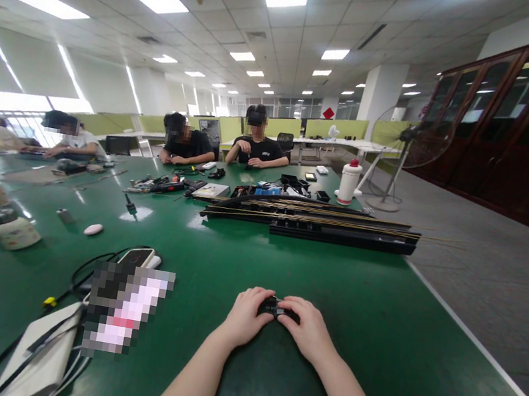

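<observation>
Both of my hands meet over the green table (213, 264), wrists coming in from the bottom of the view. Between them is a small black part (273, 305) with a lighter grey or metallic bit; its kind is too small to make out. My left hand (248, 313) closes on its left side, thumb and fingers pinching. From the right, my right hand (306, 327) grips the other side the same way. The fingertips cover much of the part, which is at or just above the tabletop.
Long black rails (344, 237) with thin brass-coloured rods lie across the table ahead. A white bottle (348, 183) with a red cap stands behind them. To my left are a white box (41, 350), cables, a phone and a cup (15, 232). Several people sit farther off.
</observation>
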### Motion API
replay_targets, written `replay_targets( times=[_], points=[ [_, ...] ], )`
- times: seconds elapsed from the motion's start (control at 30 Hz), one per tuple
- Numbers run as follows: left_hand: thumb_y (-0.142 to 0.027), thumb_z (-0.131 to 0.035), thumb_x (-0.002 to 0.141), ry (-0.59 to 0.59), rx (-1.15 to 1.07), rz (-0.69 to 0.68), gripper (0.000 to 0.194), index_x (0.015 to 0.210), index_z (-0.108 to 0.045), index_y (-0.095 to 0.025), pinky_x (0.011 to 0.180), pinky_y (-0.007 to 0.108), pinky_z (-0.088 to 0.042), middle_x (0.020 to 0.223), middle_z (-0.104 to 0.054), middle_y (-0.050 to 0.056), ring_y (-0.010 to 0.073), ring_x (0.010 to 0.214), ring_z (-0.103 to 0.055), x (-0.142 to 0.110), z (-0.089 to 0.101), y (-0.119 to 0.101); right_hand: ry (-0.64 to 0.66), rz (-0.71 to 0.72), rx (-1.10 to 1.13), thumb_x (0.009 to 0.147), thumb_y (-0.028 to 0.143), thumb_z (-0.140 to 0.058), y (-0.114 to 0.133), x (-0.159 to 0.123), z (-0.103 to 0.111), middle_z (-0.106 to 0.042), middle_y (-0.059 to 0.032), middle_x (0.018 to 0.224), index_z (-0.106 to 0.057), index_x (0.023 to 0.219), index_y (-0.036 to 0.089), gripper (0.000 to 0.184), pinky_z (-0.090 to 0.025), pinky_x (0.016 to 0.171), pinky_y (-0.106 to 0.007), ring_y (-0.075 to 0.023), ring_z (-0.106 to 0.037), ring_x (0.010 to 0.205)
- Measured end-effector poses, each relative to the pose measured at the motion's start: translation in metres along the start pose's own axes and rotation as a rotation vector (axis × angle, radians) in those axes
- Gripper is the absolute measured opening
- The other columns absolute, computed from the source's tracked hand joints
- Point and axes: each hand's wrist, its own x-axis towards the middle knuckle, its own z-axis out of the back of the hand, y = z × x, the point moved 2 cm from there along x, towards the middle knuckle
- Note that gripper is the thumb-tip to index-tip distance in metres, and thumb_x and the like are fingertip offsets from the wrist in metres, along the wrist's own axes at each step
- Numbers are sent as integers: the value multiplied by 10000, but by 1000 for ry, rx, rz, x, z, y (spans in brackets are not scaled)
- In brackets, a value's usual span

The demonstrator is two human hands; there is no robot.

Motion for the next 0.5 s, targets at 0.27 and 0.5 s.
replay_targets(
  times=[0.27,0.5],
  points=[
    [-208,-558,759,0,12,-1,392,1150,-529,-228,920,351,-366,1134,-576,37,210,1041,-499,1,0,0,-5,-24,53,704,224,-619,0,1,2,-659,-74,1082,-688,921,212,229,-397,949,-367,-216,-576,1031],
    [-222,-538,766,13,16,14,413,1179,-516,-226,934,351,-355,1154,-566,45,215,1063,-489,1,2,-3,-8,-36,129,669,171,-614,-2,0,4,-658,-54,1084,-632,1038,209,372,-396,954,-360,-208,-571,1035]
  ],
)
